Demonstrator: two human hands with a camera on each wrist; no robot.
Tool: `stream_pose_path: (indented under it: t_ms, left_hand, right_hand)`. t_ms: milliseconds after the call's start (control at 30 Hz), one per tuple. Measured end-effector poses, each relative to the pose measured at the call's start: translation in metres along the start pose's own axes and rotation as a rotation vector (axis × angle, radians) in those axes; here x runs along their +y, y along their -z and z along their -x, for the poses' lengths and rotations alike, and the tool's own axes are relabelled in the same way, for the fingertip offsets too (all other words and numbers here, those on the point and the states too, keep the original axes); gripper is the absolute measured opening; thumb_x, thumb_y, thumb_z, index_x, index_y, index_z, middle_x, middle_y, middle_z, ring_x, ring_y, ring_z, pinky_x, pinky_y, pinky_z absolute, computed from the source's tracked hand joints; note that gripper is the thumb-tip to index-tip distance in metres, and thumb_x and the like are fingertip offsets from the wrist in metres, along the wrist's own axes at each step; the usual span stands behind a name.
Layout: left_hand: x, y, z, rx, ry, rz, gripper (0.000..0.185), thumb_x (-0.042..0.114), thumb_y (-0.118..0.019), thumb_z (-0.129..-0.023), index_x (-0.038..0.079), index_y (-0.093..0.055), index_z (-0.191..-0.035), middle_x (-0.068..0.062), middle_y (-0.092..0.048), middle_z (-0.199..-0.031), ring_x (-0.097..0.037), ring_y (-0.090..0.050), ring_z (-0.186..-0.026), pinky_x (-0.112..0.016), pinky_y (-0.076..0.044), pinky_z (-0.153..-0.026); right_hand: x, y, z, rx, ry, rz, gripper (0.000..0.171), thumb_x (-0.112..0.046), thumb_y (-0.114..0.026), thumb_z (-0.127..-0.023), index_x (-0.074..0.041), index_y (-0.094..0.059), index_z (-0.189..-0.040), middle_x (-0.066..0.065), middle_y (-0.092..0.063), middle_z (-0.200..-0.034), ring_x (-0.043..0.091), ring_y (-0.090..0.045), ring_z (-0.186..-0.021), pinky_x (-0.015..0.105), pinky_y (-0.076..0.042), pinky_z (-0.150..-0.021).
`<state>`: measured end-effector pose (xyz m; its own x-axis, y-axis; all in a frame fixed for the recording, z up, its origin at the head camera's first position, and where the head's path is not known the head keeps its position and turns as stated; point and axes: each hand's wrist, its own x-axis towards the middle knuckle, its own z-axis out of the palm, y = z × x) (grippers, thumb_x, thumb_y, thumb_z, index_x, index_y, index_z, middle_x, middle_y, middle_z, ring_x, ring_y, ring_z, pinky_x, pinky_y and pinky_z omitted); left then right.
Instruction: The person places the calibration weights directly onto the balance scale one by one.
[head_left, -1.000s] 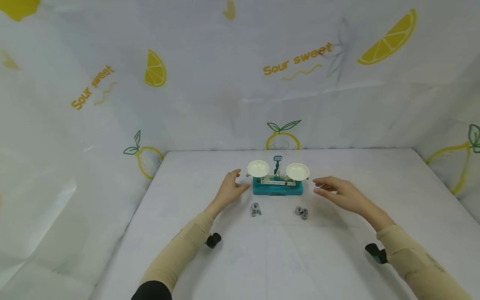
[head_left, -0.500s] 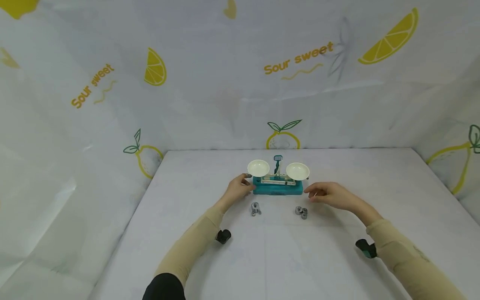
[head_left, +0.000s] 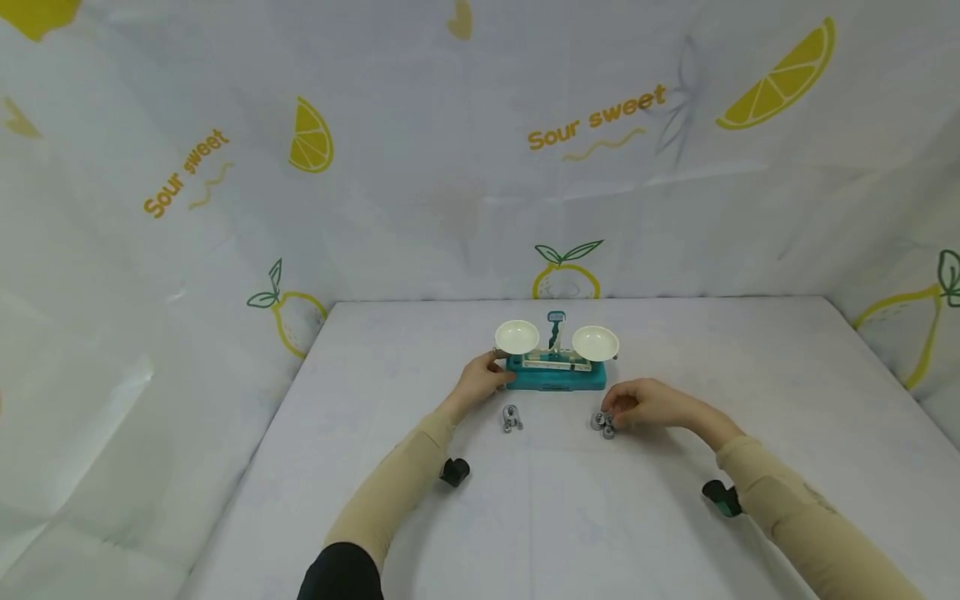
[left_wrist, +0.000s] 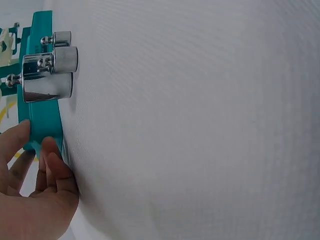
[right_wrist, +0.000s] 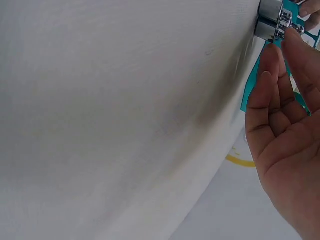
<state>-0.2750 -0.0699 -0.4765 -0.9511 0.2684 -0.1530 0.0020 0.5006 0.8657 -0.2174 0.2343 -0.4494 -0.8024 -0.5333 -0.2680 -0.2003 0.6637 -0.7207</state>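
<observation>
Teal balance scale (head_left: 555, 380) stands upright on the white-covered counter (head_left: 540, 517), directly to the right of the left hand's fingers and beyond the right hand's. The left hand (head_left: 480, 379) has its fingers and thumb bent about the near end of the scale's base, holding it there; how firmly they press cannot be told.

The right hand (head_left: 654, 402) is at the right group of weights (head_left: 597, 421), small chrome cylinders with knobs, just at its fingertips. Its thumb and forefinger stand narrow beside the knobs, but whether they have closed on one cannot be told. The left group of weights (head_left: 512, 415) stands in front of the left hand's fingers, toward the person, apart from them and untouched.

Above and to the right of the left fingers is the left pan (head_left: 517, 337); the right pan (head_left: 596, 342) is beyond the right fingers, and neither hand touches it.

As for progress, the work seems near its start. The scale is assembled, with both pans mounted. Both groups of weights are off the pans, with none visibly lifted, so most of the handling of the weights appears left to do.
</observation>
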Motion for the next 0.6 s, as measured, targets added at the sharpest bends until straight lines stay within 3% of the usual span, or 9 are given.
stream_pose_path:
  t_ms: [233,400,600]
  left_hand:
    - [-0.0056,0.0007,-0.0033,-0.03,0.029,0.118,0.049,0.019,-0.067,-0.085,0.011,-0.051,-0.131,-0.005,-0.058,-0.079,-0.011,-0.052,-0.064,-0.022,-0.044,-0.059]
    - [-0.0085,0.0026,-0.0018,-0.056,0.0,0.164,0.051,0.021,-0.068,-0.085,0.012,-0.051,-0.132,-0.001,-0.056,-0.072,-0.01,-0.052,-0.059,-0.023,-0.045,-0.055]
    - [-0.0097,0.0016,-0.0053,-0.067,0.062,0.193,0.057,0.018,-0.067,-0.086,0.015,-0.045,-0.138,-0.001,-0.053,-0.074,-0.01,-0.051,-0.061,-0.021,-0.043,-0.056]
  right_hand:
    - [0.0038,-0.0039,-0.0031,-0.029,0.006,0.017,0.018,-0.01,-0.066,-0.083,-0.006,-0.065,-0.1,0.0,-0.061,-0.083,0.012,-0.052,-0.075,0.022,-0.045,-0.066]
    - [0.0049,-0.0062,-0.0045,-0.035,-0.004,0.019,0.018,-0.007,-0.065,-0.082,-0.006,-0.064,-0.1,0.0,-0.057,-0.079,0.013,-0.05,-0.073,0.023,-0.044,-0.064]
    - [0.0055,-0.0071,-0.0046,-0.033,-0.005,0.038,0.017,-0.007,-0.064,-0.083,-0.006,-0.064,-0.1,-0.001,-0.057,-0.08,0.012,-0.049,-0.073,0.022,-0.043,-0.064]
